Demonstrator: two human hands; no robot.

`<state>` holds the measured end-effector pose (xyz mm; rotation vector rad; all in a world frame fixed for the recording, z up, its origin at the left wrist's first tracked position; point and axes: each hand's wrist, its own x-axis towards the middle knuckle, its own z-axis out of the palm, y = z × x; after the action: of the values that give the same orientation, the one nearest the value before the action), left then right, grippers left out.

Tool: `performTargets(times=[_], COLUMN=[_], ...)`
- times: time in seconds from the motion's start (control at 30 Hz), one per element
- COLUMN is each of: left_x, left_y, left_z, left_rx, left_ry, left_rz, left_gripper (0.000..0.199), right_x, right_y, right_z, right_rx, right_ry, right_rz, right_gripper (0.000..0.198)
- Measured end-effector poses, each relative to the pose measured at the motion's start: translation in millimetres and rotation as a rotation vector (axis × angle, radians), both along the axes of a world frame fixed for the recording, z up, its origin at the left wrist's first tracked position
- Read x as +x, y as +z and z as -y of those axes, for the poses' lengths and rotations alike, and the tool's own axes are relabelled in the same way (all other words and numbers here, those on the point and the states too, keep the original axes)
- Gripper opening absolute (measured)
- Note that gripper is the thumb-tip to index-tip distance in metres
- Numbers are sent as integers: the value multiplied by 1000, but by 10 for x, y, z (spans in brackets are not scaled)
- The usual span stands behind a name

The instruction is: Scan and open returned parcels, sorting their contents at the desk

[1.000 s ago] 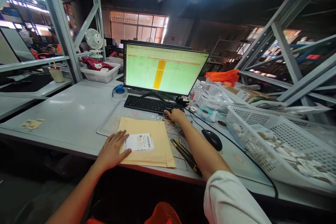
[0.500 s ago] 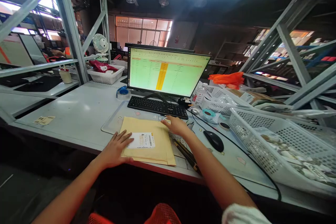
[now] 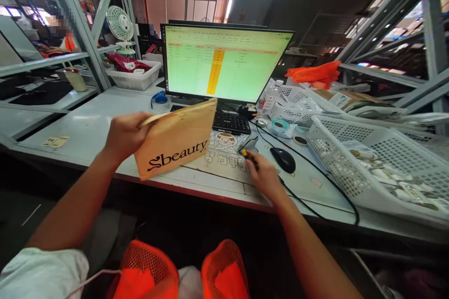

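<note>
My left hand (image 3: 126,136) is closed on the edge of a yellow padded envelope (image 3: 177,133), holding it tilted up off the desk. The face toward me reads "Sbeauty" in black print. My right hand (image 3: 264,175) is wrapped round a black and yellow utility knife (image 3: 244,153), just above the desk mat. Most of the knife is hidden by the fingers. Beside it lies a small grey object (image 3: 249,144) that I cannot make out. Behind the envelope, part of the keyboard (image 3: 233,122) is covered.
A monitor (image 3: 224,65) showing a spreadsheet stands at the back. To the right are a mouse (image 3: 282,160), a roll of teal tape (image 3: 279,124) and a white basket (image 3: 336,168) of small packets. Blue tape (image 3: 160,99) sits left of the monitor. A cable runs across the right side.
My left hand has lifted the envelope from the desk and turned its printed face toward me. My right hand has left the envelope and taken hold of the utility knife. The view has tilted down.
</note>
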<state>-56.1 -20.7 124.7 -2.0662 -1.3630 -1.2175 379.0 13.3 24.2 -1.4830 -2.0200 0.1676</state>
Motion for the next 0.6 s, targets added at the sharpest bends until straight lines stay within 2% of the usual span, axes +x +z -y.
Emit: performTargets(times=[0.03, 0.1, 0.2, 0.27, 0.33, 0.4, 0.5, 0.6], left_x=[33, 120, 281, 388, 477, 536, 564, 549], left_y=[100, 185, 130, 68, 32, 21, 22, 24], left_z=[-28, -57, -44, -10, 33, 74, 118, 137], left_rx=[11, -3, 0, 61, 130, 170, 204, 234], left_ry=[21, 52, 97, 115, 119, 125, 145, 148], left_rz=[10, 16, 32, 13, -27, -66, -104, -120], left_gripper=[23, 31, 37, 37, 37, 36, 38, 40], right_x=[-22, -157, -579, -908, -1177, -1346, -1437, -1435], right_y=[178, 574, 1083, 1295, 1409, 1456, 1473, 1474], right_z=[3, 55, 181, 222, 210, 177, 156, 172], right_rx=[43, 120, 173, 192, 203, 216, 245, 263], right_ry=[1, 70, 366, 534, 615, 632, 620, 547], right_rz=[-58, -112, -55, 1, 55, 102, 160, 228], right_gripper=[51, 51, 43, 39, 38, 36, 34, 30])
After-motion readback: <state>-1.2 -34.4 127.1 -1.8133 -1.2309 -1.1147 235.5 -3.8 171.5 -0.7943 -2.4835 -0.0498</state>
